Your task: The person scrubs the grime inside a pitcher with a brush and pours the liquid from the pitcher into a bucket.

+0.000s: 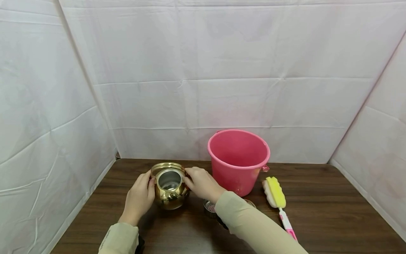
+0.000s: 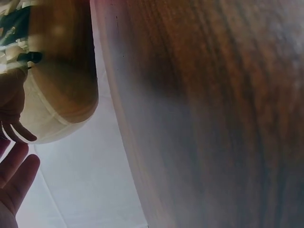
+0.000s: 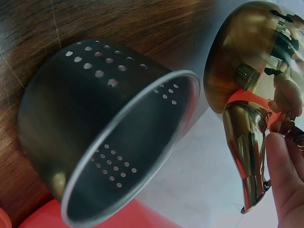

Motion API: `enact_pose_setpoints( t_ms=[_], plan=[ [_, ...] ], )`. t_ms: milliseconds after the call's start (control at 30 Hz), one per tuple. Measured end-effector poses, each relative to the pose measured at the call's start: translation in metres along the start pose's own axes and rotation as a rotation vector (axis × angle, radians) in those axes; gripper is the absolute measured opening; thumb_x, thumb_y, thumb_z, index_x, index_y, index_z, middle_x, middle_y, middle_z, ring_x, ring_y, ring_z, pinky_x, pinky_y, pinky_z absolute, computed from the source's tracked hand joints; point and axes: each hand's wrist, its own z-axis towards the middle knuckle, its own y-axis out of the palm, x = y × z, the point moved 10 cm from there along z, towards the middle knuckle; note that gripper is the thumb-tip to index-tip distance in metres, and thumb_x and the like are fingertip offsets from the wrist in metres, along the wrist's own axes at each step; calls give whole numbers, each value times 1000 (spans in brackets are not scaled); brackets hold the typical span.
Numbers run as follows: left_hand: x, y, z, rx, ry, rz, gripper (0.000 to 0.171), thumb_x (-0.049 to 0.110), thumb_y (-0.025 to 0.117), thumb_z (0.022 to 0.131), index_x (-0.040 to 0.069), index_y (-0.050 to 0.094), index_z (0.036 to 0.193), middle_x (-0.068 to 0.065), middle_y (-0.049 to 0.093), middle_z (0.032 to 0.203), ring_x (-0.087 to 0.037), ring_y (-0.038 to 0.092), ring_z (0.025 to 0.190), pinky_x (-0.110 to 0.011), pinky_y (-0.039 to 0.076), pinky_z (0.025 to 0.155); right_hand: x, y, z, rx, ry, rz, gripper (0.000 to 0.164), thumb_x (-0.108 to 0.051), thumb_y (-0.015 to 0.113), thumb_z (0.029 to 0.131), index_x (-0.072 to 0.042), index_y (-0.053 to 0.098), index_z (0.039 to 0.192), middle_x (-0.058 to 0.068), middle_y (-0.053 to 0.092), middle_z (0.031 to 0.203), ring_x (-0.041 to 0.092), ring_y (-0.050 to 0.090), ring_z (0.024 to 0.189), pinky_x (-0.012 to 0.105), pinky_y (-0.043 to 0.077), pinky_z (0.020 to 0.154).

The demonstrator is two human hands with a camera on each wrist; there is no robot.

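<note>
A shiny gold teapot [image 1: 170,200] is between both hands at the left of the table, its round mouth uncovered and the steel inside showing. My left hand [image 1: 139,197] grips the left side by the handle [image 1: 168,164]. At the opposite side, my right hand [image 1: 203,182] pinches the handle's base, with the spout [image 3: 249,161] just beside the fingers in the right wrist view. A perforated steel strainer [image 3: 71,114] stands under the right forearm. Beside it, a round gold-rimmed piece [image 1: 250,203] is mostly hidden by the sleeve.
Behind the right forearm stands a pink bucket [image 1: 236,181]. To its right lies a sponge brush [image 1: 276,194], yellow and white with a white and pink handle. The dark wooden table [image 1: 333,208] is enclosed by white cloth [image 1: 234,53] at the back and sides.
</note>
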Motion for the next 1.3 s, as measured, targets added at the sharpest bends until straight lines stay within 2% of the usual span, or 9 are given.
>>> enact_pose_setpoints(
  t_ms=[200,500,733,967,1300],
  plan=[
    [-3,2,-2,-10,-16,-4,25,-1,60,88,-7,60,112,-15,63,92,-26,63,76,-41,52,58,1,4,1,-4,-1,10,12,-22,57,95,-12,63,95,-1,62,84,10,57,77,23,49,67],
    [-11,-1,-7,-43,-79,3,25,1,58,90,-7,59,114,-15,63,94,-27,63,78,-43,52,59,-4,13,6,-29,-13,21,17,-24,55,96,-16,56,82,-5,55,76,8,51,71,20,43,61],
    [-16,-4,-7,-48,-99,6,24,1,57,91,-7,59,113,-15,63,94,-27,63,78,-43,52,60,-8,16,10,-22,-36,35,17,-23,56,96,-17,56,81,-6,53,74,7,50,70,19,43,60],
    [-19,1,-10,-89,-128,3,26,2,56,92,-7,59,116,-15,63,95,-26,63,78,-42,52,61,-2,24,7,-58,-6,47,18,-25,56,96,-17,55,80,-6,50,72,8,48,67,19,41,58],
    [-20,18,7,-147,-173,-27,27,9,52,96,-4,58,119,-16,63,98,-28,63,82,-44,53,67,10,9,13,-47,39,23,12,-23,57,96,-15,59,87,-4,54,78,9,51,71,22,44,61]
  ],
)
